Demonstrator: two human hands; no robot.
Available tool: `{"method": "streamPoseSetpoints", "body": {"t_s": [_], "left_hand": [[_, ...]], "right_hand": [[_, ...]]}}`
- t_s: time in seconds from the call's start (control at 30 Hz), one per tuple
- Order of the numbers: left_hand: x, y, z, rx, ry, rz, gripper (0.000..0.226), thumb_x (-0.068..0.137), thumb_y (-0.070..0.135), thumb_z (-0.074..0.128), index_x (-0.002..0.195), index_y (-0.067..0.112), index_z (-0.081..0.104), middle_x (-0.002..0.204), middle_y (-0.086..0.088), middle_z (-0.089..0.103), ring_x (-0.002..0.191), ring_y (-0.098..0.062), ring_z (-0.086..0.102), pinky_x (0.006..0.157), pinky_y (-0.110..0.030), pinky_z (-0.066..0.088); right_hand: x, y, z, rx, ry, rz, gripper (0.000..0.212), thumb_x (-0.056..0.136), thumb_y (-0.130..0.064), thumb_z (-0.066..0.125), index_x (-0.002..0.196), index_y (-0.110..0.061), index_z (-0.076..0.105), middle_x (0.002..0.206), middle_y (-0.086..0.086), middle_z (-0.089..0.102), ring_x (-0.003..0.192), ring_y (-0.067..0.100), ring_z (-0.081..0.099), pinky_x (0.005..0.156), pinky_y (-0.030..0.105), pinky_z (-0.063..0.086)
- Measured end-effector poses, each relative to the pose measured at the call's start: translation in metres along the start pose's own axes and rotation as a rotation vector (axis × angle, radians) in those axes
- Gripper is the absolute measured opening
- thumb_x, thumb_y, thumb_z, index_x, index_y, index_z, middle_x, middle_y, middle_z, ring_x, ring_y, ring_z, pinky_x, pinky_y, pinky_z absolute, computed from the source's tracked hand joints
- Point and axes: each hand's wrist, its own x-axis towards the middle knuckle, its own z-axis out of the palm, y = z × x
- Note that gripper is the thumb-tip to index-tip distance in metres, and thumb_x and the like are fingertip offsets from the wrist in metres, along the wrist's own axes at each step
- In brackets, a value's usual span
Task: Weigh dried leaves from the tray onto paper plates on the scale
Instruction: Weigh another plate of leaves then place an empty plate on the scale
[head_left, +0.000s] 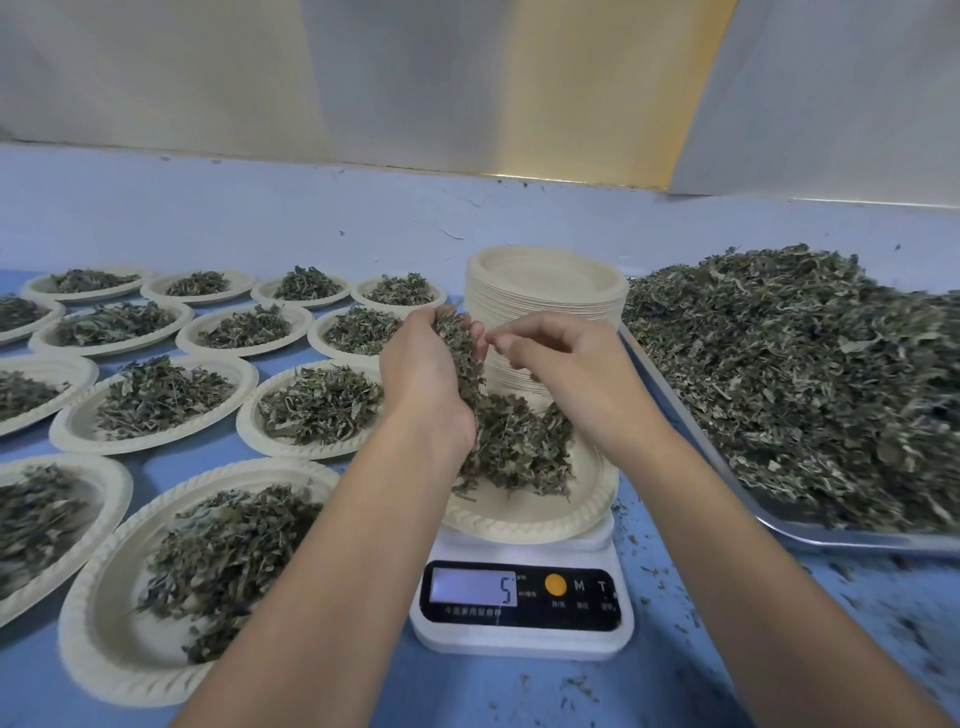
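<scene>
Now: gripping a handful of dried leaves (457, 345) in L hand (423, 364), held straight above the paper plate (524, 519) on the scale (519, 639), w/ a small pile already there. R hand (561, 358) just beside, fingers curled toward the handful; can't tell if pinching any. Off to the R, nearer R hand: tray (857, 540). Prob. next: trickle straight down, reading at 5.

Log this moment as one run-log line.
step: portioning | left hand: holds leaf clump over plate on scale | right hand: fingertips at clump, grip unclear | display: 5 | tray: heaped
</scene>
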Motion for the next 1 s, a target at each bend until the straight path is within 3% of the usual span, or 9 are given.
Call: {"method": "streamPoseSetpoints", "body": {"t_s": [0.17,0.27,0.37,0.43,0.53,0.6,0.73,0.87,1.0], "left_hand": [[0.0,-0.005,0.003,0.058,0.006,0.011,0.028,0.098,0.023,0.042,0.076,0.016,0.058,0.069,-0.004,0.062,0.06,-0.019,0.06,0.063,-0.028,0.052],[0.0,-0.008,0.005,0.077,-0.01,0.033,0.027,0.098,0.023,0.042,0.078,0.016,0.058,0.068,-0.003,0.059,0.059,-0.017,0.056,0.062,-0.028,0.049],[-0.001,-0.011,0.006,0.096,-0.02,0.076,0.027,0.098,0.02,0.042,0.078,0.015,0.058,0.075,-0.005,0.061,0.068,-0.021,0.058,0.073,-0.034,0.051],[0.0,-0.01,0.005,0.08,-0.021,0.081,0.028,0.099,0.021,0.04,0.078,0.016,0.058,0.076,-0.004,0.06,0.069,-0.02,0.057,0.069,-0.032,0.05],[0.004,-0.007,0.003,0.03,0.001,0.079,0.028,0.1,0.017,0.039,0.077,0.014,0.055,0.065,-0.001,0.055,0.053,-0.014,0.051,0.049,-0.02,0.042],[0.008,-0.003,0.0,-0.071,0.002,0.062,0.028,0.1,0.013,0.037,0.078,0.01,0.052,0.063,-0.004,0.05,0.051,-0.014,0.048,0.05,-0.021,0.044],[0.014,0.002,-0.005,-0.16,0.0,0.039,0.029,0.102,0.012,0.036,0.078,0.005,0.051,0.069,-0.007,0.048,0.058,-0.017,0.045,0.06,-0.027,0.048],[0.013,0.002,-0.005,-0.11,0.002,0.019,0.027,0.1,0.013,0.04,0.077,0.006,0.053,0.073,-0.008,0.052,0.058,-0.017,0.048,0.059,-0.025,0.049],[0.01,0.001,-0.004,-0.051,-0.02,0.015,0.026,0.099,0.013,0.042,0.077,0.008,0.055,0.067,-0.004,0.054,0.056,-0.015,0.05,0.057,-0.023,0.05]], "right_hand": [[-0.003,-0.005,0.009,0.116,-0.182,-0.009,0.021,0.082,-0.011,0.072,0.096,-0.026,0.067,0.084,-0.008,0.067,0.073,0.005,0.063,0.073,0.021,0.052],[-0.004,-0.006,0.013,0.12,-0.143,-0.017,0.03,0.078,0.001,0.071,0.09,-0.026,0.064,0.084,-0.005,0.063,0.071,0.008,0.061,0.076,0.023,0.051],[-0.003,-0.004,0.015,0.104,-0.081,-0.026,0.031,0.076,0.006,0.068,0.081,-0.024,0.063,0.078,-0.004,0.063,0.069,0.011,0.059,0.076,0.027,0.05],[-0.003,-0.003,0.014,0.103,-0.066,-0.034,0.031,0.076,0.008,0.066,0.075,-0.023,0.064,0.075,-0.004,0.065,0.068,0.011,0.06,0.075,0.027,0.051],[-0.001,-0.001,0.011,0.118,-0.042,-0.025,0.032,0.074,0.009,0.065,0.068,-0.022,0.064,0.069,-0.008,0.067,0.06,0.006,0.06,0.06,0.017,0.049],[0.0,0.0,0.008,0.109,-0.007,-0.006,0.028,0.074,0.006,0.065,0.067,-0.022,0.064,0.06,-0.01,0.064,0.055,0.005,0.057,0.052,0.015,0.045],[0.004,0.005,-0.003,0.018,0.021,0.054,0.014,0.073,-0.008,0.063,0.068,-0.021,0.065,0.06,-0.009,0.063,0.062,0.01,0.057,0.068,0.037,0.05],[0.003,0.006,-0.007,-0.057,-0.063,0.109,0.021,0.082,-0.014,0.058,0.067,-0.022,0.07,0.07,-0.009,0.07,0.072,0.003,0.061,0.074,0.029,0.047],[0.003,0.005,-0.006,-0.028,0.031,0.085,0.025,0.083,-0.014,0.059,0.065,-0.028,0.07,0.077,-0.014,0.07,0.075,-0.003,0.059,0.075,0.024,0.044]]}}
